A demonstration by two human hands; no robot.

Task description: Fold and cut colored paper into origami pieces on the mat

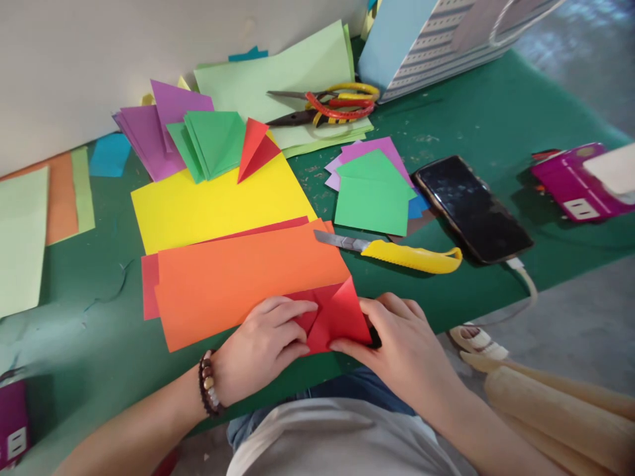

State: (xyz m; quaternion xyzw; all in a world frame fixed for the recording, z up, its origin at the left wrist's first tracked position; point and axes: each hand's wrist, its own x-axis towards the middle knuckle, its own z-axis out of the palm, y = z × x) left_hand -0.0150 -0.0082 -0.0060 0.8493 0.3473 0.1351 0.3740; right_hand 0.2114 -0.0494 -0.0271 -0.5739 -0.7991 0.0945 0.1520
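A folded sheet of red paper (pixel 340 314) lies at the table's front edge, partly over an orange sheet, with crease lines crossing its face. My left hand (pixel 272 334), wearing a beaded bracelet (pixel 208 383), holds down its left part with bent fingers. At the paper's right edge, my right hand (pixel 397 334) pinches it between thumb and fingers. Just beyond lies a yellow-handled utility knife (pixel 407 256), its blade resting on the corner of the orange paper (pixel 248 271). A yellow sheet (pixel 218 205) is behind that.
Folded green papers (pixel 218 142), a red folded piece (pixel 256 149) and purple papers (pixel 153 139) lie farther back. Scissors and pliers (pixel 337 106) rest on pale green sheets (pixel 297 63). To the right are a phone (pixel 473 208) with cable, a purple box (pixel 570 178) and a paper bag (pixel 421 46).
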